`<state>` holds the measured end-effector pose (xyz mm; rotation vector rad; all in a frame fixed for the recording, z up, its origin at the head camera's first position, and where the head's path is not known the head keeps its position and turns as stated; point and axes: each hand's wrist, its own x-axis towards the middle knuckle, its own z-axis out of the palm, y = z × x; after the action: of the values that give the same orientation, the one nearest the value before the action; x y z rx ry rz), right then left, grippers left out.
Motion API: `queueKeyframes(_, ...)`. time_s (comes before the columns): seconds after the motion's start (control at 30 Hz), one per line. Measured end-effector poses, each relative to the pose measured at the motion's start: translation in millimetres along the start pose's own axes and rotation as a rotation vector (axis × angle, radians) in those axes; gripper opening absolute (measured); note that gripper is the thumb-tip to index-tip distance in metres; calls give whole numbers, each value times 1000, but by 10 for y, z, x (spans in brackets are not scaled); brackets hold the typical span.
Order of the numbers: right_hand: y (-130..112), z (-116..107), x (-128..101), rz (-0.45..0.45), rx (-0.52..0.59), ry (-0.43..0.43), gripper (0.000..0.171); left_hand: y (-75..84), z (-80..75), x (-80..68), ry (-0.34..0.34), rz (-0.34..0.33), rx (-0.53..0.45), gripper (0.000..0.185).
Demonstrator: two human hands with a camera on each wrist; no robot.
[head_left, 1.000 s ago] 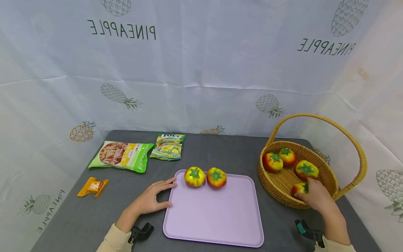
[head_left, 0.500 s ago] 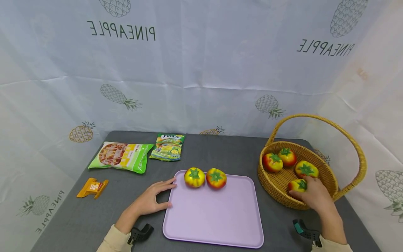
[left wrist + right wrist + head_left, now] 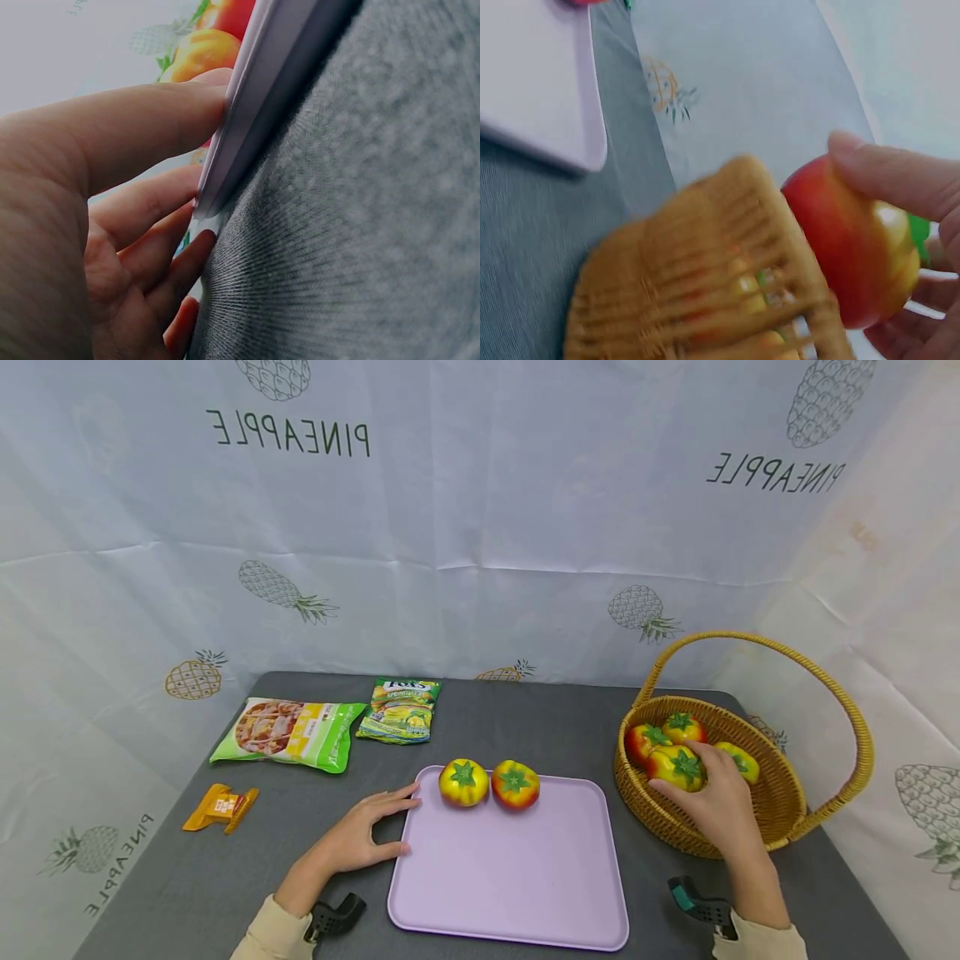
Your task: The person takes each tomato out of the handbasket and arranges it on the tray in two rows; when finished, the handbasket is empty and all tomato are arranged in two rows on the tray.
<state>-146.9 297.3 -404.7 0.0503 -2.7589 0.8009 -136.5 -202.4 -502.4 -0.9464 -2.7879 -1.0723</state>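
Note:
My right hand (image 3: 726, 800) grips a red-and-yellow tomato-like fruit (image 3: 670, 767) with a green star-shaped top, thumb on its near side. In the right wrist view the fruit (image 3: 847, 247) is beside the rim of the wicker basket (image 3: 682, 262). In the head view it overlaps another such fruit (image 3: 641, 745) at the basket's left. My left hand (image 3: 352, 835) rests at the left edge of the lilac tray (image 3: 510, 868), thumb and fingertips spread along the rim. Two more of these fruits, one yellow (image 3: 463, 782) and one redder (image 3: 516, 785), sit at the tray's far edge.
The wicker basket with its tall arched handle (image 3: 847, 693) stands at the table's right, with more fruits inside. Toward the back left lie a green food packet (image 3: 292, 731) and a Fox's candy bag (image 3: 401, 710). A small orange packet (image 3: 221, 806) lies at left.
My right hand has lifted the fruit from the basket's near part and carried it left and away from me, toward the basket's left side. The left hand and tray have stayed put.

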Motion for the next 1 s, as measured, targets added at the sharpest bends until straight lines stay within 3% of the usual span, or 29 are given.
queueKeyframes(0.13,-119,68,-8,-9,60,35,80,-2,0,-3,-3,-4,-2,58)
queueKeyframes(0.43,-335,248,5,-93,139,18,74,-2,2,-5,1,-7,-9,58)
queueKeyframes(0.63,-459,401,16,-168,155,-27,75,-5,4,-5,0,-14,-6,58)
queueKeyframes(1.0,-601,678,23,-204,211,-140,78,-3,8,-4,4,-17,6,58)
